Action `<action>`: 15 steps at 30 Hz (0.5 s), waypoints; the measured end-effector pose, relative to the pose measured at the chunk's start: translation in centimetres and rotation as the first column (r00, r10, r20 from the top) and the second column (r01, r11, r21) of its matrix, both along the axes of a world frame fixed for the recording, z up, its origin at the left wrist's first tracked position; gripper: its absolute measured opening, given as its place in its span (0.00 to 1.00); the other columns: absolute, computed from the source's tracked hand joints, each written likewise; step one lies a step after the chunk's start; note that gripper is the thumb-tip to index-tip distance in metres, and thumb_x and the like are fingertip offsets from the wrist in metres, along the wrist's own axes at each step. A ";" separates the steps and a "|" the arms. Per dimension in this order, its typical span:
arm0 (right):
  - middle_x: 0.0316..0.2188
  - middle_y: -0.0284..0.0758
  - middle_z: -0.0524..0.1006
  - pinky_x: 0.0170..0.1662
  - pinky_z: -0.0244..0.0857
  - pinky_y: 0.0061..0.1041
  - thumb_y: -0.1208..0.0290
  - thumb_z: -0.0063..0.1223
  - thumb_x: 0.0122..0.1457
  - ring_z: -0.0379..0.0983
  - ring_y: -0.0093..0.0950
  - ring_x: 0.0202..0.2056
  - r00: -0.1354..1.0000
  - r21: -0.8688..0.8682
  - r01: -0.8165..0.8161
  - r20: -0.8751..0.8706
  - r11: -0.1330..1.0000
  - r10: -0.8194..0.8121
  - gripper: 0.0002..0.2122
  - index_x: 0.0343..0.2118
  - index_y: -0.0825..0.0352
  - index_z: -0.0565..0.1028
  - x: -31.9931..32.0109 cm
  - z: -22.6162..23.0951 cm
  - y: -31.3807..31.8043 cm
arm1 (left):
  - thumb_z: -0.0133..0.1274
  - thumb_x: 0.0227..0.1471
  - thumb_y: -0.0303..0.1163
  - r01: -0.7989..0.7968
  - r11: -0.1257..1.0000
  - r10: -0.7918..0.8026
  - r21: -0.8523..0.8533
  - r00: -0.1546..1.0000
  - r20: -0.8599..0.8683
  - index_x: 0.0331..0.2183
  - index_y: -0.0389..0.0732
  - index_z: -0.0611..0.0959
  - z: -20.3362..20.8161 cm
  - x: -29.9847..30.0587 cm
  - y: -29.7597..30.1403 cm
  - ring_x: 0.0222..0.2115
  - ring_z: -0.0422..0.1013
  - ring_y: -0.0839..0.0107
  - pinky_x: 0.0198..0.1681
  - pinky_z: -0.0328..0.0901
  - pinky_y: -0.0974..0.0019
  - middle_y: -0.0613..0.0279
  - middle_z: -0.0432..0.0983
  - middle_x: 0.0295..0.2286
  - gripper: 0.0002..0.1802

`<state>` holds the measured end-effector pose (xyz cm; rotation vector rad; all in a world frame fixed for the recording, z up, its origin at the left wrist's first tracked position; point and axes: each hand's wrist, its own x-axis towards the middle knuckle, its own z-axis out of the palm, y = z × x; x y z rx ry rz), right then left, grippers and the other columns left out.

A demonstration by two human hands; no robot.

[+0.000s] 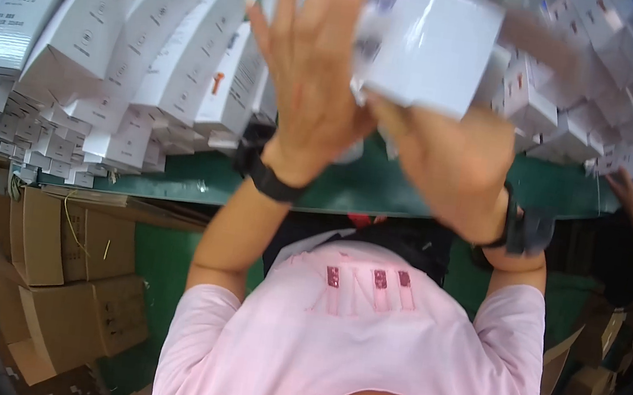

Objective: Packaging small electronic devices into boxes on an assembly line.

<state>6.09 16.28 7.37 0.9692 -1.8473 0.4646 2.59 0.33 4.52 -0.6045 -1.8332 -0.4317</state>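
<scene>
A white carton (pixel 432 45) is tilted up above the green table, blurred by motion. My right hand (pixel 449 159) grips it at its near lower edge, with the fingers partly hidden behind the knuckles. Against the carton's left side is my left hand (pixel 308 77), its fingers stretched upward and apart. Whether its palm touches the carton I cannot tell. Black bands circle both wrists.
Rows of white cartons (pixel 87 23) stand stacked on the green table (pixel 254 185) at the left. More white cartons (pixel 566 126) are piled at the right, near another person's hand (pixel 623 190). Brown cardboard boxes (pixel 69 317) lie on the floor at the lower left.
</scene>
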 end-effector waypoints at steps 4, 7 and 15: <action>0.22 0.30 0.79 0.22 0.57 0.17 0.67 0.57 0.60 0.62 0.14 0.16 0.675 -0.726 0.006 0.511 0.688 0.533 0.10 0.38 0.70 0.81 -2.1 -2.2 4.0 | 0.54 0.47 0.34 0.026 0.934 0.004 -0.356 0.996 0.084 0.50 0.53 0.78 3.9 -3.2 3.5 0.53 0.63 0.50 0.61 0.46 0.34 0.48 0.71 0.44 0.25; 0.29 0.33 0.80 0.24 0.60 0.17 0.66 0.58 0.59 0.65 0.16 0.19 0.673 -0.659 0.206 0.632 0.723 0.385 0.14 0.43 0.71 0.79 -4.9 -7.3 8.2 | 0.49 0.52 0.36 -0.171 0.745 0.085 -0.645 0.983 -0.163 0.40 0.49 0.83 4.5 -7.4 6.2 0.55 0.62 0.50 0.65 0.39 0.35 0.50 0.72 0.44 0.14; 0.32 0.40 0.81 0.33 0.67 0.25 0.53 0.63 0.52 0.74 0.26 0.28 0.601 -0.190 0.448 0.787 0.874 -0.137 0.26 0.45 0.72 0.78 -2.6 -11.0 7.7 | 0.44 0.56 0.39 -0.213 0.316 -0.069 -0.924 0.967 -0.247 0.40 0.50 0.81 2.2 -11.1 14.2 0.56 0.61 0.60 0.68 0.32 0.40 0.59 0.74 0.43 0.13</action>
